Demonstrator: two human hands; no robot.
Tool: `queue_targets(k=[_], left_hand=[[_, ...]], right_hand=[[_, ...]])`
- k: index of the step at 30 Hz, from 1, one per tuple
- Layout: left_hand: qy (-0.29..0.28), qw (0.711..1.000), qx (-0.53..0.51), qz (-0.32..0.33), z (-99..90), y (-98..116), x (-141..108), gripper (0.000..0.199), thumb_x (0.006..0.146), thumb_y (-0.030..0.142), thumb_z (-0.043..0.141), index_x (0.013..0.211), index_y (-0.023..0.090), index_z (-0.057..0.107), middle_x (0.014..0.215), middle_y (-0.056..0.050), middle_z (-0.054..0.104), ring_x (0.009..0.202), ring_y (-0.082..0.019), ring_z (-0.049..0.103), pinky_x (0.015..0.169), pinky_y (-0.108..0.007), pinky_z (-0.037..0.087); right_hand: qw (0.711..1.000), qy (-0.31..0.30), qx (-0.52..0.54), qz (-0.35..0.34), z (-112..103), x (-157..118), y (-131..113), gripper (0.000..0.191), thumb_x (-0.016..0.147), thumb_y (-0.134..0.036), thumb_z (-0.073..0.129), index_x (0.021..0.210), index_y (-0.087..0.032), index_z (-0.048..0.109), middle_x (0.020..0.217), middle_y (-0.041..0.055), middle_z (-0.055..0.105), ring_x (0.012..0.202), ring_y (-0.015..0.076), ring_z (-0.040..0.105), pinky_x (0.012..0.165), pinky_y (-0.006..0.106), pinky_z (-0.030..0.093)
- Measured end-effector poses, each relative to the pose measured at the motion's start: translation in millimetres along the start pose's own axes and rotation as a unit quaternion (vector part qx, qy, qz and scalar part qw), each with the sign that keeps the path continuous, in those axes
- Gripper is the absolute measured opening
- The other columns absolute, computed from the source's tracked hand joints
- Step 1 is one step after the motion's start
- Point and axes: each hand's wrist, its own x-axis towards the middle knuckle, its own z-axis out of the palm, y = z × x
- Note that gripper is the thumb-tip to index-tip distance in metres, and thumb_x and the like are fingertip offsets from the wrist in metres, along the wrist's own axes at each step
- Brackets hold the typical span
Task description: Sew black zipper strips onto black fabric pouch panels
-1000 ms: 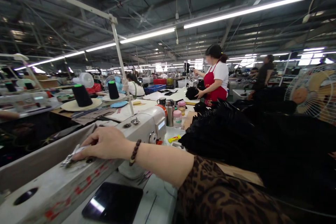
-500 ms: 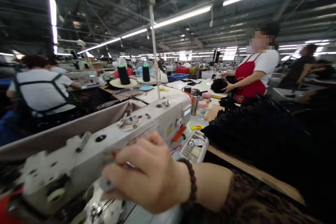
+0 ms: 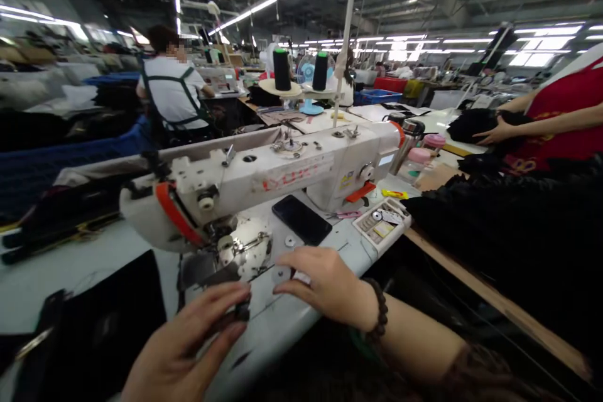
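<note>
My right hand (image 3: 327,282), with a beaded bracelet at the wrist, pinches a grey metal bobbin (image 3: 281,274) between thumb and fingertips, above the front edge of the sewing machine table (image 3: 277,339). To its left, my left hand (image 3: 188,342) is closed on a small dark metal piece (image 3: 242,309) that looks like a bobbin case; fingers partly cover it. The hands are close but apart. Behind them stands a white sewing machine (image 3: 292,179) with an orange strip on its head. Another bobbin (image 3: 289,241) lies on the table by a black phone (image 3: 301,218).
A white parts tray (image 3: 382,226) sits right of the phone. A dark cloth pile (image 3: 509,232) fills the right side, and black fabric (image 3: 103,326) lies at left. Bottles with pink lids (image 3: 418,160) stand behind the machine. A person in a red apron (image 3: 556,119) handles black pieces.
The view has swung left and down. My right hand has come down from in front of the machine arm to the table's front edge, still pinching the bobbin. My left hand has entered view.
</note>
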Motion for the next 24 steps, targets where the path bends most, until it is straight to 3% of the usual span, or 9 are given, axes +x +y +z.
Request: queue_targets(k=[4, 8, 13, 17, 21, 24], left_hand=[[0.082, 0.990, 0.034, 0.114, -9.2, 41.4, 39.0, 0.027, 0.079, 0.038, 0.055, 0.097, 0.020, 0.064, 0.093, -0.002, 0.068, 0.083, -0.017, 0.065, 0.083, -0.030, 0.051], [0.091, 0.984, 0.027, 0.153, -3.7, 58.1, 52.4, 0.023, 0.079, 0.029, 0.059, 0.096, 0.016, 0.064, 0.092, -0.006, 0.069, 0.083, -0.019, 0.065, 0.081, -0.031, 0.053], [0.060, 0.991, -0.100, 0.066, 3.6, 60.7, 50.7, 0.021, 0.076, 0.027, 0.062, 0.094, 0.018, 0.064, 0.090, -0.004, 0.068, 0.074, -0.016, 0.066, 0.069, -0.025, 0.056], [0.047, 0.979, -0.198, -0.007, 9.7, 60.1, 48.8, 0.022, 0.074, 0.027, 0.064, 0.094, 0.018, 0.064, 0.091, -0.004, 0.067, 0.075, -0.017, 0.066, 0.070, -0.027, 0.056], [0.048, 0.969, -0.240, -0.032, 16.5, 56.4, 47.5, 0.022, 0.073, 0.024, 0.064, 0.094, 0.018, 0.064, 0.094, -0.004, 0.065, 0.078, -0.017, 0.065, 0.072, -0.028, 0.056], [0.065, 0.968, -0.240, -0.017, 19.4, 52.9, 47.3, 0.026, 0.075, 0.020, 0.061, 0.102, 0.022, 0.062, 0.099, -0.003, 0.062, 0.086, -0.016, 0.062, 0.074, -0.026, 0.054]], right_hand=[[0.995, 0.058, -0.068, -0.036, -10.5, 12.6, -5.0, 0.026, 0.087, -0.038, 0.046, 0.091, -0.016, 0.058, 0.075, 0.0038, 0.063, 0.068, 0.0121, 0.058, 0.061, 0.022, 0.042], [0.983, 0.101, -0.127, -0.084, -16.3, 11.7, -10.1, 0.028, 0.091, -0.034, 0.039, 0.089, -0.013, 0.056, 0.071, 0.0041, 0.062, 0.064, 0.0131, 0.058, 0.056, 0.024, 0.041], [0.980, 0.119, -0.135, -0.088, -23.5, 7.7, -14.3, 0.028, 0.090, -0.037, 0.040, 0.086, -0.013, 0.053, 0.071, 0.0036, 0.063, 0.063, 0.0122, 0.059, 0.056, 0.023, 0.042], [0.972, 0.124, -0.169, -0.103, -24.8, 6.7, -18.7, 0.025, 0.091, -0.032, 0.039, 0.089, -0.012, 0.053, 0.071, 0.0043, 0.063, 0.061, 0.0131, 0.058, 0.056, 0.025, 0.042], [0.961, 0.116, -0.221, -0.121, -20.2, 5.2, -23.6, 0.017, 0.090, -0.017, 0.039, 0.095, -0.009, 0.053, 0.070, 0.0049, 0.062, 0.061, 0.0148, 0.058, 0.057, 0.027, 0.044], [0.963, 0.117, -0.213, -0.119, -17.2, 4.0, -24.6, 0.017, 0.088, -0.014, 0.041, 0.101, -0.009, 0.051, 0.076, 0.0062, 0.064, 0.068, 0.0155, 0.059, 0.062, 0.028, 0.046]])
